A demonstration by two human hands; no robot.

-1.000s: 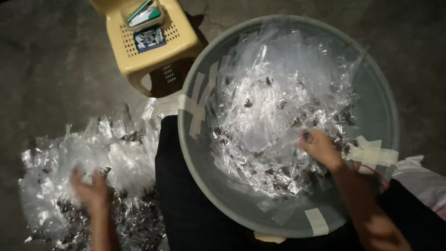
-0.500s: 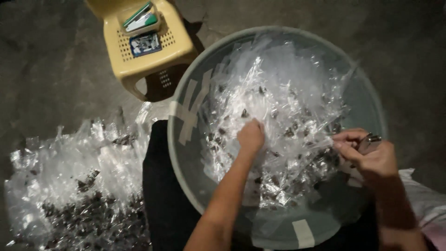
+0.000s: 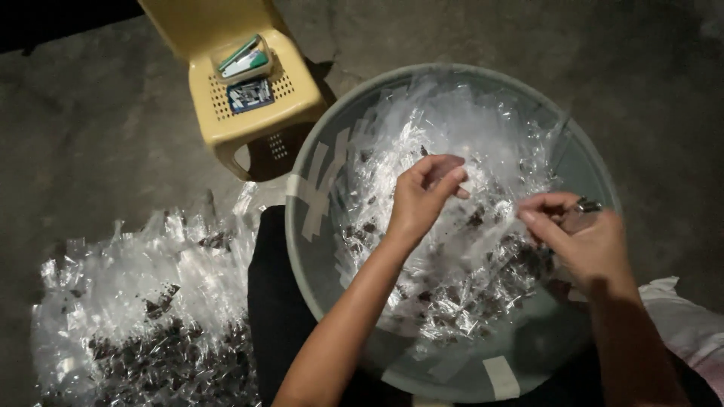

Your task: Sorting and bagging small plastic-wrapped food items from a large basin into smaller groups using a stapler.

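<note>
Both hands are over a big grey-green basin (image 3: 320, 249) that sits on the person's lap, patched in a few spots with strips of pale tape (image 3: 501, 377). The basin is full of small clear packets (image 3: 483, 151), most with something dark inside, all heaped up and crinkly.

The left hand (image 3: 422, 197) is roughly in the middle of the basin, fingers curled in and pressed together at the tips, pinching a clear packet (image 3: 494, 226) that stretches across toward the other hand. The right hand (image 3: 584, 241) is just beside it on the right side of the basin, thumb and fingers closed, pinching the other end of that same packet. There's also something small and dark metallic poking out by the right fingers, can't tell what it is.

Down on the concrete floor (image 3: 98, 143) to the left there's a second heap (image 3: 143, 301) of the same clear packets, well apart from the hands. Behind the basin stands a yellow plastic chair (image 3: 226, 113) with a small clear box (image 3: 241, 59) and a flat dark packet (image 3: 250, 94) on its seat. A bit of white cloth (image 3: 679, 316) shows at the right edge.
</note>
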